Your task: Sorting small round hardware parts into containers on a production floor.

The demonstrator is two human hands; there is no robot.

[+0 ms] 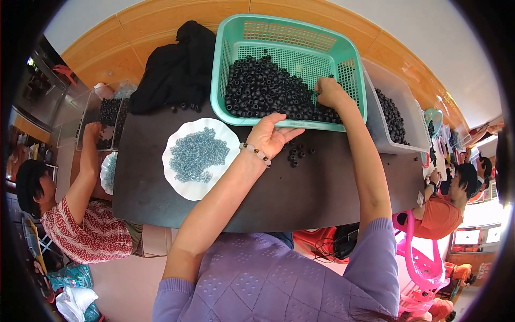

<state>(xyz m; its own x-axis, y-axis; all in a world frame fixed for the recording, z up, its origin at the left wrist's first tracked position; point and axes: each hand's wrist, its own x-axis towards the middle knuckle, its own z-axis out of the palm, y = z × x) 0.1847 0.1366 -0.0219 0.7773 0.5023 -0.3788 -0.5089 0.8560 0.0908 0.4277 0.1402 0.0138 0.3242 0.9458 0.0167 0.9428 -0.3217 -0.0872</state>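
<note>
Green basket [294, 53]: long axis ran left to right.
Left hand [272, 138]: lay spread at near rim.
Right hand [331, 94]: curled beside black beads [263, 88]; pinch couldn't be told.

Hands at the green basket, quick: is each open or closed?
Left hand: open, by the near rim of the green basket, nothing visibly held.
Right hand: curled, at the black beads; whether it's closed on any can't be told.

Purple diamond-patterned top [257, 279], ribbed cuffs [176, 285]; beaded bracelet [260, 155].
</note>
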